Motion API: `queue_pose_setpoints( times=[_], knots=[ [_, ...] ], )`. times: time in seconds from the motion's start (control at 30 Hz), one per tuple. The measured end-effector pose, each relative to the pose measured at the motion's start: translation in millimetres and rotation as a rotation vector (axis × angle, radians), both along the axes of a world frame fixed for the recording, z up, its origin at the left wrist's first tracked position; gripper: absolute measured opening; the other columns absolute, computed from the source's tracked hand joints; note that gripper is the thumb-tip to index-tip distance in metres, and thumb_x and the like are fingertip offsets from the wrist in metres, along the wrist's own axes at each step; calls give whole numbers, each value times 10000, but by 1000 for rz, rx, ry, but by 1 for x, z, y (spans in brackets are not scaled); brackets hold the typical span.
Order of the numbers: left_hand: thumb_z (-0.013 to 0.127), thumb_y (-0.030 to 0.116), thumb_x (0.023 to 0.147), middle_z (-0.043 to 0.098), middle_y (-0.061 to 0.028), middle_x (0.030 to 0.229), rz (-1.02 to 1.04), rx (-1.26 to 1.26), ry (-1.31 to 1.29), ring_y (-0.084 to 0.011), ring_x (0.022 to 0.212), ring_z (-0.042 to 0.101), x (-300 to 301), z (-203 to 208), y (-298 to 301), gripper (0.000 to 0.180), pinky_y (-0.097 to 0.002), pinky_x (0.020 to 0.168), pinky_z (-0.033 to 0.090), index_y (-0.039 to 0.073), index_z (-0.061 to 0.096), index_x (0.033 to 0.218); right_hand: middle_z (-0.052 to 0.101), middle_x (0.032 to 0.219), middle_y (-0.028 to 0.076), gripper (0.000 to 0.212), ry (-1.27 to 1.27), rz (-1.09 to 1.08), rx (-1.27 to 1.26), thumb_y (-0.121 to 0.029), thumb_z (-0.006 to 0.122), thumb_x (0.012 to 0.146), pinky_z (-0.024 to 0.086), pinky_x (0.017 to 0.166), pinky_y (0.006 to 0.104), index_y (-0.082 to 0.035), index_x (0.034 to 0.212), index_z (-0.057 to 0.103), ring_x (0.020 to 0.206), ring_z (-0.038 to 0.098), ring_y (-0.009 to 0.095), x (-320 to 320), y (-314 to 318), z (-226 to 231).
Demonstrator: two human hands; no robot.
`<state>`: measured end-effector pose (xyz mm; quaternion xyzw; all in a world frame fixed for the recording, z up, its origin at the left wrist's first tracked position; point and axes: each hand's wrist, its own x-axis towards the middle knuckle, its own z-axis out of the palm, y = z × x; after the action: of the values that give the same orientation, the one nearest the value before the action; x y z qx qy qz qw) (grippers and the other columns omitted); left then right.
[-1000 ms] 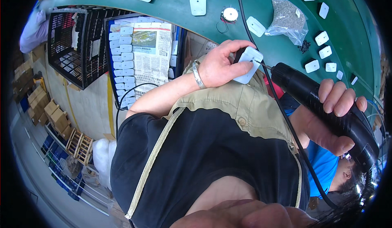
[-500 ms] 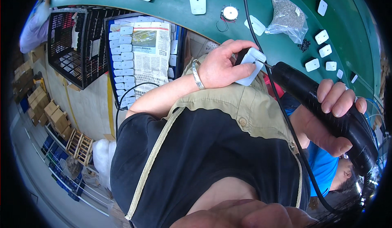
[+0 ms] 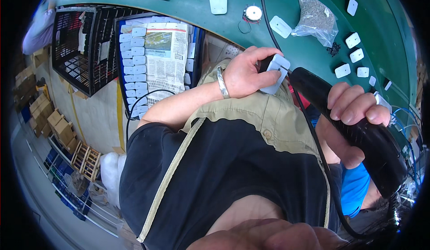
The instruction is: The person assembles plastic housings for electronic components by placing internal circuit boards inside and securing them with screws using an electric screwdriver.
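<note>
My left hand (image 3: 248,73) is closed round a small white-faced plastic housing (image 3: 276,77) with a dark back, held just off the bench's front edge. The thumb presses on its white face. Wrapped in my right hand (image 3: 358,113) is a black electric screwdriver (image 3: 365,133), slanting down to the right. Its nose points at the housing, and the bit end is close to the white face; whether it touches a screw cannot be made out. A pile of small black screws (image 3: 333,49) lies on the green bench beside a clear bag of small screws (image 3: 316,17).
White-faced housings (image 3: 218,2) lie about the green bench (image 3: 242,30). Near them is a round white part with wires (image 3: 253,14). To the left stand a crate with rows of white pieces and newspaper (image 3: 165,53) and a black basket (image 3: 71,48). A black cable (image 3: 313,135) crosses in front of me.
The screwdriver and my right hand have shifted a little to the left, bringing its nose nearer the housing. My left hand keeps its grip and has barely moved.
</note>
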<state>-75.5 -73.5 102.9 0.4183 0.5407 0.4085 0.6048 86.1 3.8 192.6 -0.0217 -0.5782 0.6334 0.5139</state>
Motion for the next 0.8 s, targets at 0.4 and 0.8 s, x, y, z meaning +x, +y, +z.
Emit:
queue_pose_setpoints(
  times=[0.4,0.8],
  knots=[
    [583,75,768,532,-21,978,25,-45,-107,-70,821,530,-5,-2,-3,370,-222,689,461,60,475,1121,502,823,52,726,27,-128,-62,-452,682,666,382,553,287,-56,1172,343,629,477,163,6,-4,3],
    [585,80,779,522,-36,994,163,-30,-338,-89,849,506,-5,-26,-3,400,-240,704,453,60,433,1149,493,804,31,703,53,-274,-80,-462,684,660,367,551,275,-84,1158,363,621,463,138,19,-13,12]
  ],
)
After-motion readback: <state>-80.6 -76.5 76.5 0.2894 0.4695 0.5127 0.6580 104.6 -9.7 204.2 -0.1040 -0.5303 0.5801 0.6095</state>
